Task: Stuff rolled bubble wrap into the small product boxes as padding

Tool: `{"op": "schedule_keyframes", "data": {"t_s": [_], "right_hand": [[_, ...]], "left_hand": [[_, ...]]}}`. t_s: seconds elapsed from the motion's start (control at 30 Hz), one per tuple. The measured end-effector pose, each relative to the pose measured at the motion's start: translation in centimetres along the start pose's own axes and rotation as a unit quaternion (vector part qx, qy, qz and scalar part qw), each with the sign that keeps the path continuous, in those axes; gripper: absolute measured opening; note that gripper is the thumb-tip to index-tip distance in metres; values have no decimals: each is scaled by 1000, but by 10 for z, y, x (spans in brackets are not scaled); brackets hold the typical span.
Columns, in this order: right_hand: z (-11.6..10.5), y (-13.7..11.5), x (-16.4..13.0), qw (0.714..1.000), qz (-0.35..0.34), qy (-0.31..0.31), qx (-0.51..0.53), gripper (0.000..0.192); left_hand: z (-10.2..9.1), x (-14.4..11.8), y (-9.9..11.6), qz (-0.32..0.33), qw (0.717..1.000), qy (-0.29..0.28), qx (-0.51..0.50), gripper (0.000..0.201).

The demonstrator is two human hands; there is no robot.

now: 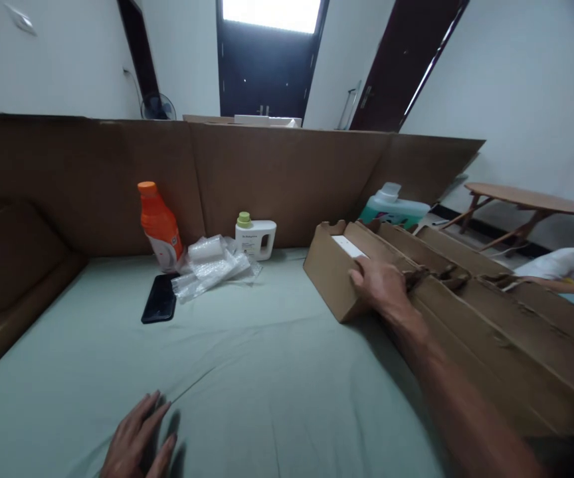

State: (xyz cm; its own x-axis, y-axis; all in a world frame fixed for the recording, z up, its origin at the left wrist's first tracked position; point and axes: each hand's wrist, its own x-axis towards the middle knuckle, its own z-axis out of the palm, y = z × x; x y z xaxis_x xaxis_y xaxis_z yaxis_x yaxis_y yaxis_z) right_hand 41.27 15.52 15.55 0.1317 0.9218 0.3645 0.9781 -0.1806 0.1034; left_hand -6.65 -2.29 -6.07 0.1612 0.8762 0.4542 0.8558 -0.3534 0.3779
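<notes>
Cardboard box (331, 279) lies on the green sheet (267, 358), right hand (379, 285) gripping its near end. Left hand (140, 441) rests flat, fingers spread, holding nothing.

At the middle left an orange bottle (159, 224) stands against a cardboard wall (277, 179), a black phone (159, 299) lying below it. Crumpled clear plastic wrap (214, 265) sits beside a small white bottle (256, 237). A round wooden table (531, 199) stands at the right.
</notes>
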Motion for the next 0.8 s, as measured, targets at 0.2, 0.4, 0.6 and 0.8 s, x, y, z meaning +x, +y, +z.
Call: {"op": "schedule_keyframes", "data": {"t_s": [0.2,0.4,0.6,0.8], "right_hand": [[-16,-5,-76,963,-223,29,151,20],[-36,32,-158,882,-192,116,414,30],[21,24,-183,881,-109,-96,450,53],[61,-41,-173,858,-77,-162,482,35]], "left_hand": [[-15,34,56,-25,998,7,-60,60],[-21,40,95,-87,986,-19,-138,78],[-9,43,113,-161,958,-75,-223,77],[-2,53,123,-160,952,-57,-254,52]]}}
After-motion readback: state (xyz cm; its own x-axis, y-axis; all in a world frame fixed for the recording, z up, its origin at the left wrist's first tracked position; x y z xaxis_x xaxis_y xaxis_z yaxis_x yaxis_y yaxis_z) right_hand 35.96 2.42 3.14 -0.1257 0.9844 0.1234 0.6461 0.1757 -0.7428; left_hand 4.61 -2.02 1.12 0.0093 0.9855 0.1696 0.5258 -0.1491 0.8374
